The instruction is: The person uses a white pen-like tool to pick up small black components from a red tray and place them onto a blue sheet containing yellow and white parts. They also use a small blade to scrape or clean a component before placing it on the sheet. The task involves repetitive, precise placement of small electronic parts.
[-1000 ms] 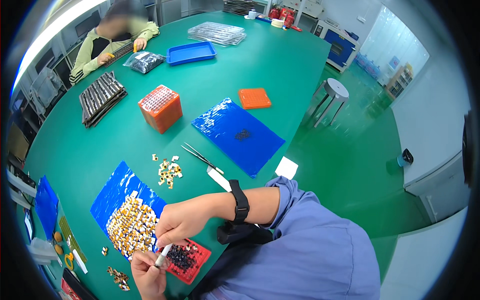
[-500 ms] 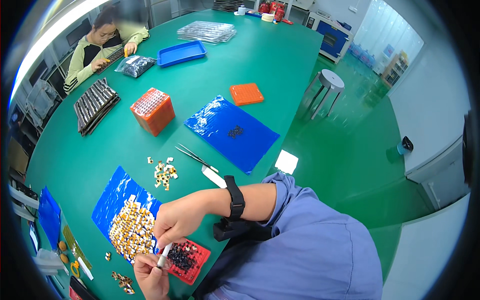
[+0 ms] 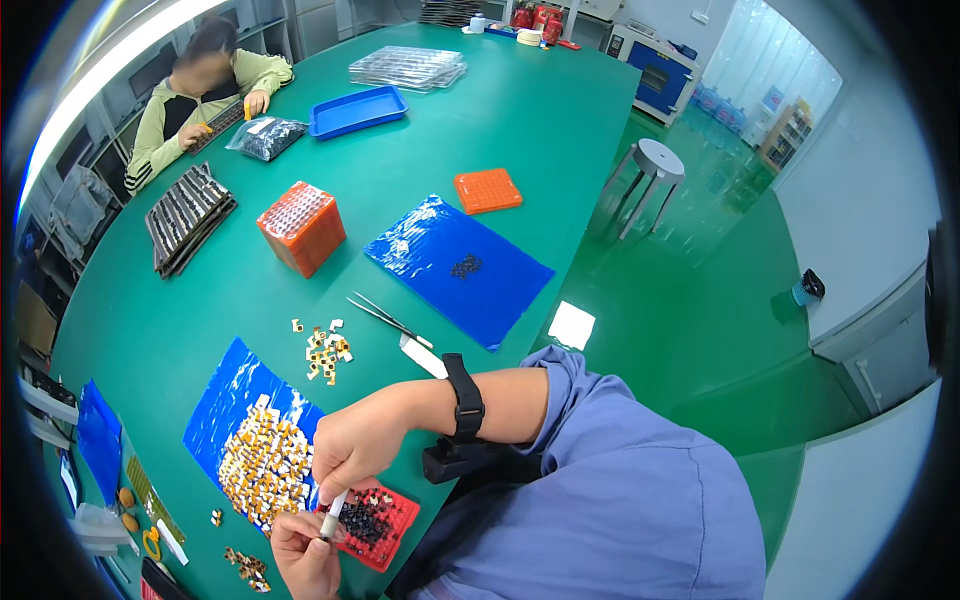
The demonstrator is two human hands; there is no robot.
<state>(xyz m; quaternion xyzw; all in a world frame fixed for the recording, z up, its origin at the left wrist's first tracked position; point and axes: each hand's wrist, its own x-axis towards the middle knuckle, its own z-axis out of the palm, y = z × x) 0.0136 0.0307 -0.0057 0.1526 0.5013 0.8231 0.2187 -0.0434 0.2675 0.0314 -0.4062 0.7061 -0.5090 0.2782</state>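
Observation:
My right hand (image 3: pixel 358 445), a black band round its wrist, is closed on a slim white stick-like tool (image 3: pixel 335 510) that points down. The tool's tip meets the fingertips of my left hand (image 3: pixel 303 550), which is closed in a pinch; whatever small part it holds is mostly hidden. Just beyond both hands lies a heap of small white-and-gold pieces (image 3: pixel 262 455) on a blue sheet (image 3: pixel 232 385). Partly behind my hands sits a red tray (image 3: pixel 398 530) with small black parts (image 3: pixel 365 520) in it.
Tweezers (image 3: pixel 390 318) and a white strip (image 3: pixel 422 356) lie past my right forearm. Farther off are loose pieces (image 3: pixel 325 352), an orange stack of trays (image 3: pixel 303 235), a blue sheet with black parts (image 3: pixel 465 265) and an orange tray (image 3: pixel 488 190). A co-worker (image 3: pixel 200 95) sits far left.
Both hands stay together over the same spot, the tool still in my right hand. The view has shifted very slightly; nothing else has visibly moved.

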